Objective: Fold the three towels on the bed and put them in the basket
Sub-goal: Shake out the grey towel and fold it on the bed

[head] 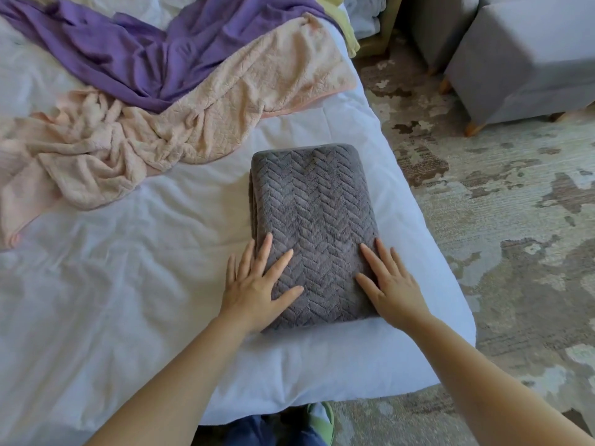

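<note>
A grey towel (314, 207) with a herringbone weave lies folded into a thick rectangle near the right corner of the white bed (128, 284). My left hand (257, 284) rests flat on its near left corner, fingers spread. My right hand (391, 284) lies flat along its near right edge, fingers apart. Neither hand grips anything. A crumpled peach towel (180, 127) sprawls across the bed beyond the grey one. A purple towel (128, 53) lies unfolded behind it, partly over the peach one. No basket is in view.
The bed's right edge runs diagonally just right of the grey towel, with a patterned rug (499, 236) on the floor beside it. Grey upholstered stools (521, 59) stand at the top right. A pale yellow cloth (344, 24) hangs at the bed's far edge. My slippered foot (320, 423) shows below.
</note>
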Demonstrator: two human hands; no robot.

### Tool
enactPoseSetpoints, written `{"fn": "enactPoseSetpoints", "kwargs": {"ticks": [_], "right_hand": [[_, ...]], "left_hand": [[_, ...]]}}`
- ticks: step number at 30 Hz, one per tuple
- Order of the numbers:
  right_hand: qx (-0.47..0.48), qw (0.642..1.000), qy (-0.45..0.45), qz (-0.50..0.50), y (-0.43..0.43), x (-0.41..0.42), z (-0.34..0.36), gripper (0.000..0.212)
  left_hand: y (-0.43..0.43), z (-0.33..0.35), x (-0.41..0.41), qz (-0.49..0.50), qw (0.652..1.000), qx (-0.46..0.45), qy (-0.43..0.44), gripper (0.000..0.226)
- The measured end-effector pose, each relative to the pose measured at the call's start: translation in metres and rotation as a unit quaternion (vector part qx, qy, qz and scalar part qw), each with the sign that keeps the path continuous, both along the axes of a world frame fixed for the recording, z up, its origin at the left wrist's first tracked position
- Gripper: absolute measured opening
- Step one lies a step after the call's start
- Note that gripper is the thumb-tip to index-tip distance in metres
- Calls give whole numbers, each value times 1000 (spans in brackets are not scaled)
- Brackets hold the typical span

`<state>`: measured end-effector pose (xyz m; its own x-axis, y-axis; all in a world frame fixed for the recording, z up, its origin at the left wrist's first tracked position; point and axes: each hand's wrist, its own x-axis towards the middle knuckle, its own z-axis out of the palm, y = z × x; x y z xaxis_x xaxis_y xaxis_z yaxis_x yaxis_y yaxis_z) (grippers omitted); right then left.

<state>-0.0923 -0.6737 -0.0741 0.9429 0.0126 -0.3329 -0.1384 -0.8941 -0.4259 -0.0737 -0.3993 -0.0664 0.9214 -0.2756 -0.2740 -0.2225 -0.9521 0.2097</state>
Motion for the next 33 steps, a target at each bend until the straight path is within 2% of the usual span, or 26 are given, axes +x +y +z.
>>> {"fn": "enactPoseSetpoints", "kwargs": {"ticks": [4,6,10,12,14,15,16,17,19,20,21,22,23,24,26,27,30,33], "right_hand": [[26,994,-100,-43,12,27,13,59],[33,995,-96,-20,31,56,15,58],[-35,999,-21,8,46,89,4,58],[-18,998,-65,-18,44,93,1,55],[35,978,-173,-113,43,103,3,47],[63,962,-203,-170,42,115,4,45],[97,949,-206,-217,42,130,5,44],[134,940,-185,-254,41,146,5,45],[214,921,-96,-312,39,178,5,56],[242,908,-44,-338,38,191,4,64],[245,901,4,-359,37,202,3,71],[225,902,39,-367,38,210,1,75],[193,910,53,-363,39,216,1,73],[161,922,42,-351,41,222,0,66],[131,933,-27,-334,45,231,2,47],[132,933,-65,-329,47,237,5,41],[131,925,-146,-325,52,260,16,39],[86,941,-142,-296,58,275,18,54]], "left_hand": [[-2,7,23,9,997,-34,-75,75],[-13,6,54,9,994,-53,-90,73],[-14,-4,103,-32,997,-26,-60,74],[-3,-4,117,-5,987,-121,-107,72],[5,-3,141,92,951,-247,-160,70],[6,-2,158,164,934,-287,-136,72],[7,-3,175,242,914,-317,-71,77],[7,-5,191,321,885,-336,11,85],[7,-7,218,451,793,-374,166,90],[9,-8,225,478,748,-401,226,90],[11,-10,230,480,721,-421,269,92],[12,-11,233,468,712,-433,294,91],[12,-13,234,452,719,-440,292,82],[11,-15,235,435,742,-439,261,69],[12,-14,238,396,797,-426,162,49],[14,-12,242,378,813,-428,118,45],[19,-5,265,350,829,-432,58,45],[19,-7,284,362,840,-396,76,44]]}}
